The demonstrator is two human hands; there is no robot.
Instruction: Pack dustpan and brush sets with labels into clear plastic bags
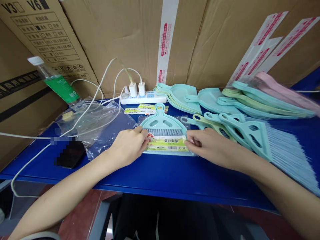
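A bagged brush and dustpan set [165, 125] in light teal lies on the blue table, handle pointing away from me. Its printed label [168, 143] spans the lower part, just below the grey bristles. My left hand [133, 143] is closed on the left edge of the clear bag. At the opposite edge, my right hand [203, 143] has its fingers curled in and pinches the bag. To the right of that hand lie several loose hand brushes [255, 133] in teal and green, bristles toward the right.
Teal, green and pink dustpans [180, 95] lie along the cardboard wall. A white power strip [150, 97] with chargers and trailing cables sits behind. Flat labels [132, 110] lie before it. On the left are crumpled plastic bags [97, 123], a bottle [60, 86] and a black phone [73, 153].
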